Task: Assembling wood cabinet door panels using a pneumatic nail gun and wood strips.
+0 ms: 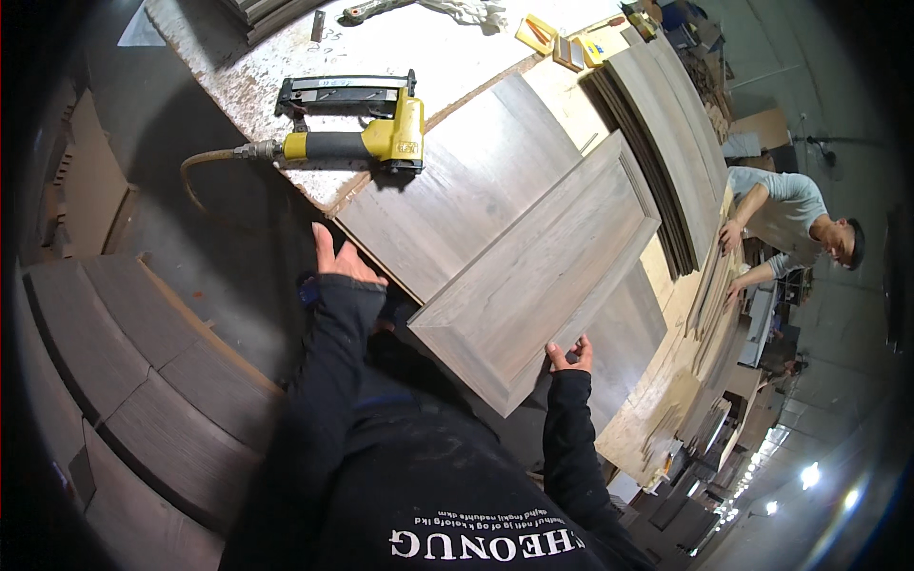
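A grey-brown wood cabinet door [547, 276] with a raised frame lies at a slant over a larger flat wood panel [495, 171], its near corner jutting past the bench edge toward me. My right hand [569, 355] grips the door's near right edge, thumb on top, with part of the fingers hidden. By the bench's near left edge, my left hand [345, 259] is held apart from the door, fingers spread, nothing visible in it. Beyond that hand, a yellow and black nail gun [367, 133] lies on the white worktop, its air hose [195, 176] hanging over the edge.
Stacked door panels [657, 133] stand on the bench at the far right. Small yellow boxes [562, 48] and a pale glove [466, 11] lie at the back. More wood panels [143, 381] are piled at lower left. A co-worker [790, 214] handles strips at right.
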A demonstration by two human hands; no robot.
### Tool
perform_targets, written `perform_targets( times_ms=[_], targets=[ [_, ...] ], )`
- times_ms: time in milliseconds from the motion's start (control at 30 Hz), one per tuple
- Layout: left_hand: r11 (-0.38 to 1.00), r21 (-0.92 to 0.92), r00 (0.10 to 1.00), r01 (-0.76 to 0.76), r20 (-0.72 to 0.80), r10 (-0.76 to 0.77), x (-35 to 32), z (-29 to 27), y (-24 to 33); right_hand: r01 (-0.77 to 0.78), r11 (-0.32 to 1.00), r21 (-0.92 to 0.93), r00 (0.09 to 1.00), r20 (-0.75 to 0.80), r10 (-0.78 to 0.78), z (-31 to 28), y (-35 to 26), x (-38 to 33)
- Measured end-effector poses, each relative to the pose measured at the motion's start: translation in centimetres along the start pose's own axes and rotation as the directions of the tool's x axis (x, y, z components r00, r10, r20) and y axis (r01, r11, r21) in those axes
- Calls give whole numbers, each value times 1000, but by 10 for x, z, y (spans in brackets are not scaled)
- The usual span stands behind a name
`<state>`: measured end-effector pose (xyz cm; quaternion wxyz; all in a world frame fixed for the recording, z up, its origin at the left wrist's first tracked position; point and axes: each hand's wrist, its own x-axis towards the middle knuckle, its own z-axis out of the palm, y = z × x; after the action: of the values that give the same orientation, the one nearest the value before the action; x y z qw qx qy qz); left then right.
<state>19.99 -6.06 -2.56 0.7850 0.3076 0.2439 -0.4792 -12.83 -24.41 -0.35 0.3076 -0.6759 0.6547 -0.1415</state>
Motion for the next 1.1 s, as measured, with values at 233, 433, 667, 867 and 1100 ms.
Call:
perform_targets(
  times_ms=[233, 433, 667, 867, 1100],
  targets=[
    [404, 756, 851, -515, 392, 350, -72, -7, -23, -249, 898, 363, 967, 145, 209, -23, -9, 42],
    [-228, 773, 713, -592, 634, 301, -65, 32, -63, -260, 896, 361, 965, 120, 232, -16, -28, 76],
    [56, 974, 867, -220, 221, -447, -134, 34, -110, 91, 983, 160, 996, 1, -92, -44, 47, 150],
    [283, 861, 903, -424, 374, 213, -70, 43, -88, 475, 875, -97, 871, 195, -451, -41, -12, 143],
    [-457, 786, 533, -416, 618, 578, -24, 28, -27, 682, 714, -158, 713, 360, -602, -48, -29, 148]
  ],
)
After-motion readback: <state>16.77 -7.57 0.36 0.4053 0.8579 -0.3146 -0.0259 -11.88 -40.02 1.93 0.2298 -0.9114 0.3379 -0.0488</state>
